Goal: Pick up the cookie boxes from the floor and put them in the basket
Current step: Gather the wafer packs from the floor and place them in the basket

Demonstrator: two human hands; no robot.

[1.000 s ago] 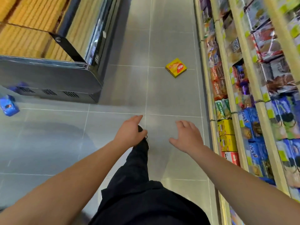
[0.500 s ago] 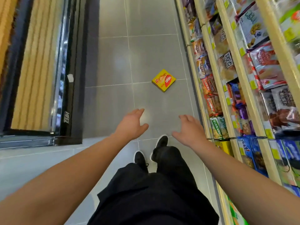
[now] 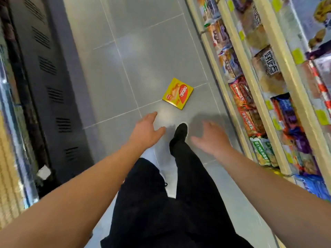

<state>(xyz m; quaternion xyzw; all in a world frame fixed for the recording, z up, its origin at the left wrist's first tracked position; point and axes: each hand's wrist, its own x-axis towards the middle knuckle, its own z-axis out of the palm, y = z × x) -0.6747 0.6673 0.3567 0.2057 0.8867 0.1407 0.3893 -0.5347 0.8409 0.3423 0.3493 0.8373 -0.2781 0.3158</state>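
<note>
Now nearer, cookie box (image 3: pixel 177 93) just beyond empty hands (image 3: pixel 180 136)

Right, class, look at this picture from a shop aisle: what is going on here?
A person is walking down a shop aisle toward a yellow cookie box lying flat on the grey tiled floor. Both the left hand and the right hand are held out in front, open and holding nothing, short of the box. One black shoe is stepping forward. Stocked shelves run along the right. No basket is in view.
</note>
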